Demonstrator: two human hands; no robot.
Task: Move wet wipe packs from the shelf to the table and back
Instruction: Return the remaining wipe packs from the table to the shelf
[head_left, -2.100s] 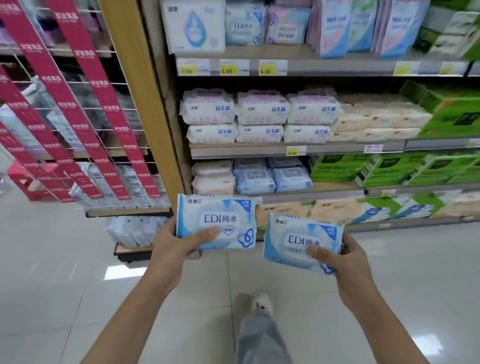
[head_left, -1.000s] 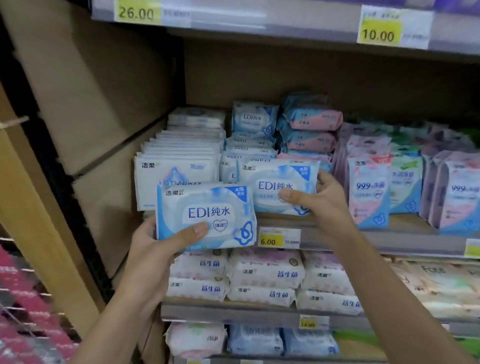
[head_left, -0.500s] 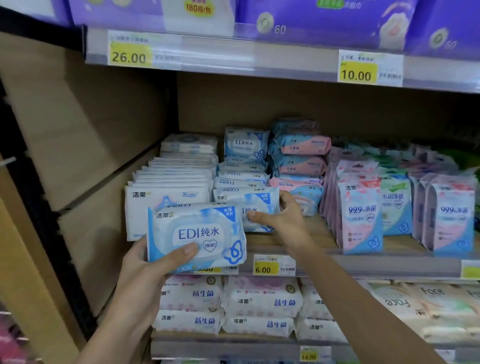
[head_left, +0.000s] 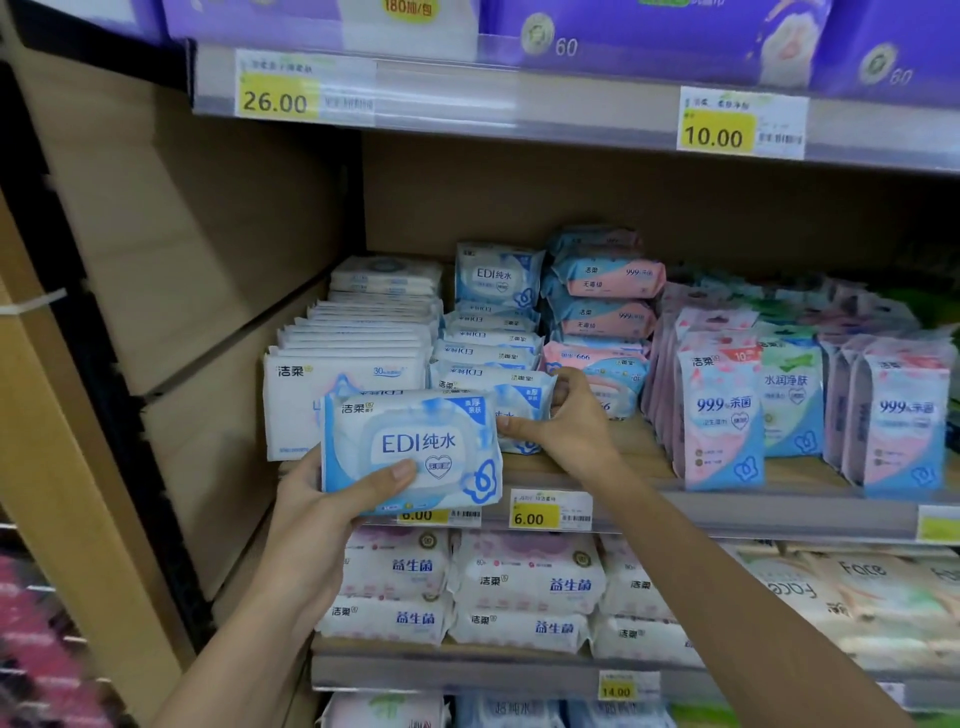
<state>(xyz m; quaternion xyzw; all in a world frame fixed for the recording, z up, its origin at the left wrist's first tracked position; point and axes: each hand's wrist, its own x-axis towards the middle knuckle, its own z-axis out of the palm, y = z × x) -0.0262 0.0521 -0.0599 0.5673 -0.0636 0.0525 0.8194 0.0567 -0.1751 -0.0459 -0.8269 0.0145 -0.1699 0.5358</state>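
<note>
Wet wipe pack (head_left: 415, 441) at centre frame should be soft, light and slick, so my left hand (head_left: 311, 519) grips its lower left end; my right hand (head_left: 571, 421) pinches a second pack (head_left: 519, 397), probably resting on the shelf (head_left: 779, 512).

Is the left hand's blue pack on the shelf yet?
No: the left hand holds the blue pack before the shelf edge, hiding a price tag.
</note>
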